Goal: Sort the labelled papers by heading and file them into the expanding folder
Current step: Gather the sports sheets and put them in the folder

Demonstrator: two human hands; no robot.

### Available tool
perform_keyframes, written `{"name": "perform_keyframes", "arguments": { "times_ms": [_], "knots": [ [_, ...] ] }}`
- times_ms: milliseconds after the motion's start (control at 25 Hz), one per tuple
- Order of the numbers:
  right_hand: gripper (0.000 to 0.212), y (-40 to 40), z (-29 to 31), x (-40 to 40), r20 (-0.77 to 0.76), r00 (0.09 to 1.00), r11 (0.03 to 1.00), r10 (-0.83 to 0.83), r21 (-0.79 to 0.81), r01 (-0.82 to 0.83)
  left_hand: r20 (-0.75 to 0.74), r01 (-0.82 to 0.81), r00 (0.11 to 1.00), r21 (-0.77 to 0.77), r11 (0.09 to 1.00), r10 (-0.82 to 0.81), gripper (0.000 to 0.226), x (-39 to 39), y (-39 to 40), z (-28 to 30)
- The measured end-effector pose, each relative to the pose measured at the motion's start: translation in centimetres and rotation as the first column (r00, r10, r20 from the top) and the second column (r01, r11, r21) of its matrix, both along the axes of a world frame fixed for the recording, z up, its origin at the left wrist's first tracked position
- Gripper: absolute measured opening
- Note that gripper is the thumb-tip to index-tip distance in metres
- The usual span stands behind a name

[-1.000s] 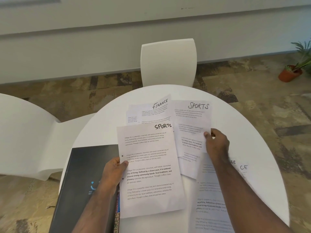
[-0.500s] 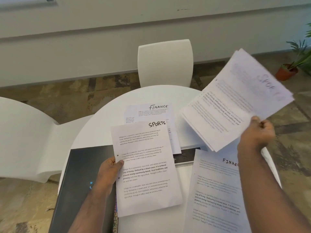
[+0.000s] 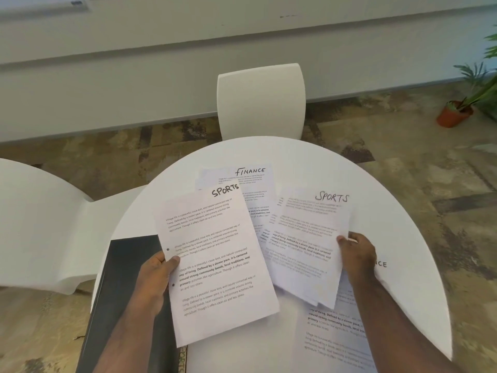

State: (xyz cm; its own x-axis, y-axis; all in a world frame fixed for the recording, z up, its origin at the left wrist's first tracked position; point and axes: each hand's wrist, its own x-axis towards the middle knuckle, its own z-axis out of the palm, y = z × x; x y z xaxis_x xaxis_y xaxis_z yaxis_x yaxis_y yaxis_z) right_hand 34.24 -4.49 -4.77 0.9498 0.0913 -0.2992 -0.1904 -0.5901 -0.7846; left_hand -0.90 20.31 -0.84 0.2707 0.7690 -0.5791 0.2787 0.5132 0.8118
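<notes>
- The left hand (image 3: 153, 278) pinches the left edge of a sheet headed SPORTS (image 3: 215, 262), thumb on top, fingers hidden beneath.
- The right hand (image 3: 356, 255) grips the right edge of a fanned stack of papers headed SPORTS (image 3: 304, 238), thumb on the top page.
- Between and beyond the two hands, a FINANCE sheet (image 3: 250, 179) lies on the white round table (image 3: 403, 224), partly covered by both held papers.
- Under the right forearm lies another printed sheet (image 3: 330, 337); its heading shows only the letters "CE" just right of the right hand.
- The dark expanding folder (image 3: 118, 278) lies under the left hand and forearm, at the table's near left edge.
- A white chair (image 3: 261, 100) stands beyond the table.
</notes>
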Motion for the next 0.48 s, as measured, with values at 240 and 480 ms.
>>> {"name": "perform_keyframes", "arguments": {
  "times_ms": [240, 480],
  "knots": [
    [0.027, -2.6, -0.6, 1.4, -0.027, 1.000, 0.999, -0.004, -0.043, 0.003, 0.004, 0.021, 1.000, 0.010, 1.000, -0.021, 0.021, 0.4, -0.2, -0.1],
    [0.041, -9.7, 0.3, 4.8, -0.089, 0.926, 0.920, -0.366, 0.115, 0.374, 0.036, 0.036, 0.999, -0.008, 0.999, -0.035, 0.021, 0.9, -0.1, 0.0]
  ]
}}
